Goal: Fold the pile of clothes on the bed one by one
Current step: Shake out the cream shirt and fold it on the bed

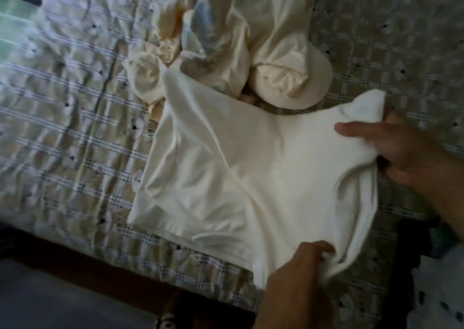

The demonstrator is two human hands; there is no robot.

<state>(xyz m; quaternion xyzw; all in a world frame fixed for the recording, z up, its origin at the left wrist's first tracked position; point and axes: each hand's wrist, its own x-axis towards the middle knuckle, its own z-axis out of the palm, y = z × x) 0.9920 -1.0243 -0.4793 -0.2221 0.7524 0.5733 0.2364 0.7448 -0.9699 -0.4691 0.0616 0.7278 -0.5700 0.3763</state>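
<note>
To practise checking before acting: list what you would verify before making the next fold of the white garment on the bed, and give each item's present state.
1. Left hand grips the white garment at its near edge: ok.
2. Right hand holds the garment's other end: ok.
3. Garment lies smooth: not ok, creases run across it.
4. Garment apart from the pile: not ok, its far corner reaches the pile.
5. Garment rests on the bedspread: ok.
6. Sleeves laid out: cannot tell, the picture is blurred.
</note>
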